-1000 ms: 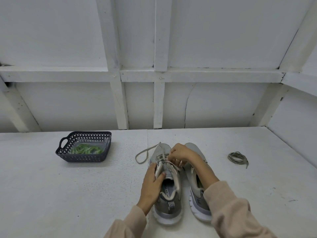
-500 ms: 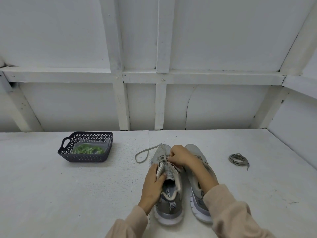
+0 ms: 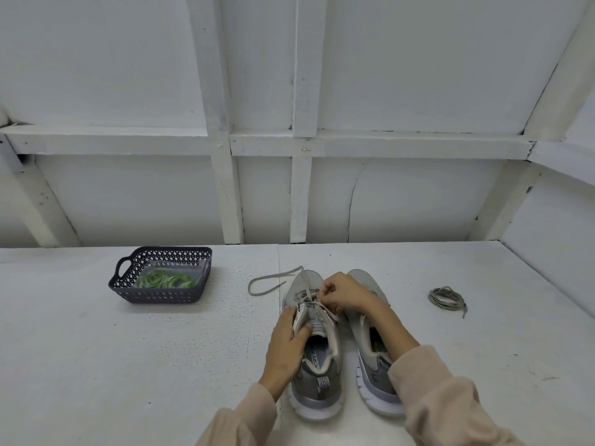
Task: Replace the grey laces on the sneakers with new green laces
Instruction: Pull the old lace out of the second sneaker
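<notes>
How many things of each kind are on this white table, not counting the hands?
Sneakers: 2
Grey laces: 2 (one coiled, one partly threaded in a sneaker)
Green lace bundle: 1
Basket: 1
Total: 6

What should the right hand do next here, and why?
Probably pull the pinched grey lace out of its next eyelet: the right hand pinches it, the left hand steadies that sneaker, and lace is still threaded there, with a loose end trailing on the table.
</notes>
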### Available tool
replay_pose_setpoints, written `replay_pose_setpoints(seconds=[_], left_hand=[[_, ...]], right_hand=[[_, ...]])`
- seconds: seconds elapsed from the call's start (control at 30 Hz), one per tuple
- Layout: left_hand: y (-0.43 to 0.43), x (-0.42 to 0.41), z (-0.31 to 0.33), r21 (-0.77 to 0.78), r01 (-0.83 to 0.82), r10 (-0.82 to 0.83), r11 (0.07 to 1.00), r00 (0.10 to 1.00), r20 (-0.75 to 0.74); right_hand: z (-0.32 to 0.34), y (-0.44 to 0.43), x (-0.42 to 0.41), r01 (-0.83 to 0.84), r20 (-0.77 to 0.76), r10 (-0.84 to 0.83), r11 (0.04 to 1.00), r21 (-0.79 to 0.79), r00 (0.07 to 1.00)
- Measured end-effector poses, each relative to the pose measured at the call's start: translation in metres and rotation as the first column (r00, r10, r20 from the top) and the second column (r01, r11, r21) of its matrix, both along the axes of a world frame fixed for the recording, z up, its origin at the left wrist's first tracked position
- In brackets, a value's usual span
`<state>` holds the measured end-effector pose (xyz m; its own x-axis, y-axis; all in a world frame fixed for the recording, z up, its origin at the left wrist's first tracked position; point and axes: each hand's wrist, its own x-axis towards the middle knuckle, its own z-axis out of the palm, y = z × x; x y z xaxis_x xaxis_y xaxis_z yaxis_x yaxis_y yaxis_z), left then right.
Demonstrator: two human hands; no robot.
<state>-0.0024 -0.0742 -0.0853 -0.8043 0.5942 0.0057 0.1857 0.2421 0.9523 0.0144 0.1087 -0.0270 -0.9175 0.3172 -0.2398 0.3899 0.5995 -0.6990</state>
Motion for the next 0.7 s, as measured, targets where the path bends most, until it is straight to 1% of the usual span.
replay_pose_setpoints(seconds=[0.1,0.17,0.23,0.27,0.37,0.4,0.47,0.57,0.63,0.7], left_hand=[[0.0,-0.002,-0.002,-0.017,-0.001,0.001,1.0,1.0,0.0],[0.0,0.0,-0.001,-0.006,0.009,-0.009,1.0,1.0,-0.013],[0.0,0.0,0.0,0.004,0.018,-0.018,1.0,1.0,-0.019],[0.0,-0.001,0.0,0.001,0.018,-0.018,1.0,1.0,-0.022],[0.001,-0.001,0.0,0.006,0.012,-0.012,1.0,1.0,-0.012],[0.0,-0.001,0.0,0.001,0.004,-0.004,1.0,1.0,-0.006],[0.001,0.0,0.001,-0.002,0.0,0.0,1.0,1.0,0.004],[0.001,0.0,0.0,0.001,0.004,-0.004,1.0,1.0,0.001],[0.001,-0.001,-0.001,-0.003,0.011,-0.011,1.0,1.0,0.008],[0.0,0.0,0.0,-0.004,0.004,-0.004,1.0,1.0,0.014]], right_hand=[[0.003,-0.002,-0.002,-0.027,-0.015,0.028,0.998,0.065,0.999],[0.001,0.001,-0.003,0.029,-0.077,-0.021,0.993,0.112,0.997],[-0.003,0.001,-0.002,0.062,-0.105,-0.049,0.99,0.125,0.993],[-0.004,0.001,-0.001,0.062,-0.098,-0.053,0.994,0.09,0.994],[-0.002,0.003,0.002,0.078,-0.025,-0.081,0.992,-0.101,0.996],[-0.001,0.005,0.003,0.072,-0.009,-0.074,0.99,-0.124,0.997],[-0.001,0.006,0.003,0.043,-0.013,-0.045,0.994,-0.101,0.999],[-0.001,0.007,0.0,0.046,-0.073,-0.048,0.998,-0.029,0.996],[0.001,0.007,-0.002,0.131,-0.139,-0.131,0.991,-0.008,0.982],[0.002,0.009,-0.002,0.217,-0.18,-0.224,0.974,-0.06,0.958]])
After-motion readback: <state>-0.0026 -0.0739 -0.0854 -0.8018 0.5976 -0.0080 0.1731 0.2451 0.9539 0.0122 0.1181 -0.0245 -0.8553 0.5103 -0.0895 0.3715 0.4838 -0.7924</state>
